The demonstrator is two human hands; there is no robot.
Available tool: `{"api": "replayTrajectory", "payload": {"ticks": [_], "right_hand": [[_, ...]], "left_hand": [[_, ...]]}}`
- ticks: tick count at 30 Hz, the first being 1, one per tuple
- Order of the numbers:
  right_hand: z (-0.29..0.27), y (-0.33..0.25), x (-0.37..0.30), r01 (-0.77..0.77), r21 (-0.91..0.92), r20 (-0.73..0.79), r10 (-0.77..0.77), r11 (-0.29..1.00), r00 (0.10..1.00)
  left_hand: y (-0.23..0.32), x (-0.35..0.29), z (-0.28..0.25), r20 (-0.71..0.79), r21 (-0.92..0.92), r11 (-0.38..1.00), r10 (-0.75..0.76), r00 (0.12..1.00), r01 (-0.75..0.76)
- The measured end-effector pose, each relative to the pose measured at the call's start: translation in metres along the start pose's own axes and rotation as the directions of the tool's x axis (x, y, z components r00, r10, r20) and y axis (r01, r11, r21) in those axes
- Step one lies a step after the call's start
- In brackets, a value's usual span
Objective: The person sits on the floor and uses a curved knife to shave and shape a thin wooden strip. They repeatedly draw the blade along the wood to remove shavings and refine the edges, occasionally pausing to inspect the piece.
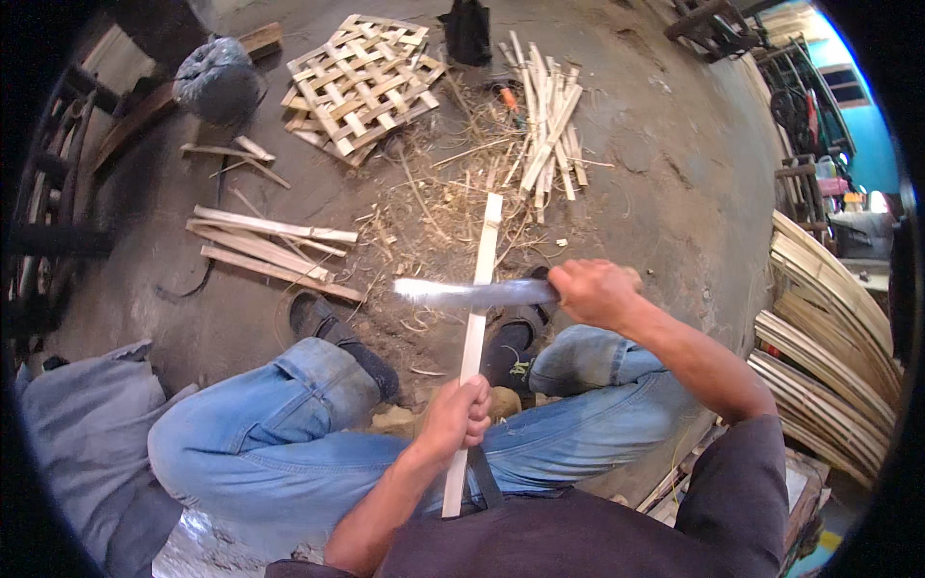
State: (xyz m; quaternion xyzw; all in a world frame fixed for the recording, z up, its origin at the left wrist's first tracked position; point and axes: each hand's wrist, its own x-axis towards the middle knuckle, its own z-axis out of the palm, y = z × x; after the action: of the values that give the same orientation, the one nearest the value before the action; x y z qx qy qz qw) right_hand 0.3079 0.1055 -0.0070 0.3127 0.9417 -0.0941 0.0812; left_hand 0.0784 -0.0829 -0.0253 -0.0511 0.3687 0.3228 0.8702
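Observation:
A long pale bamboo strip (479, 328) runs away from my lap between my knees. Low on it, my left hand (456, 416) is wrapped round the strip in a fist. My right hand (595, 292) grips the handle of a broad-bladed knife (462, 294), the handle mostly hidden by the fingers. The shiny blade lies crosswise over the upper half of the strip and points left. Its edge is smeared, and I cannot tell whether it cuts into the strip.
Beyond my shoes lie shavings (414, 207), a bundle of thin strips (549, 125) and woven lattice panels (361, 82). Several split pieces (279, 250) rest at the left near a grey bag (220, 82). Long bent slats (829, 328) are stacked at the right; grey cloth (92, 424) lies left.

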Motion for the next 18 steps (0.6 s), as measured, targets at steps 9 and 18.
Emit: {"api": "replayTrajectory", "payload": {"ticks": [9,18], "right_hand": [[0.013,0.006,0.032,-0.239,0.966,0.22,0.808,-0.102,0.546],[-0.003,-0.026,0.047,-0.205,0.971,0.24,0.586,-0.126,0.774]], "left_hand": [[-0.003,0.002,-0.005,0.265,0.066,0.987,-0.158,0.951,0.146],[0.021,0.012,0.037,0.113,0.05,0.989,0.131,0.985,-0.138]]}}
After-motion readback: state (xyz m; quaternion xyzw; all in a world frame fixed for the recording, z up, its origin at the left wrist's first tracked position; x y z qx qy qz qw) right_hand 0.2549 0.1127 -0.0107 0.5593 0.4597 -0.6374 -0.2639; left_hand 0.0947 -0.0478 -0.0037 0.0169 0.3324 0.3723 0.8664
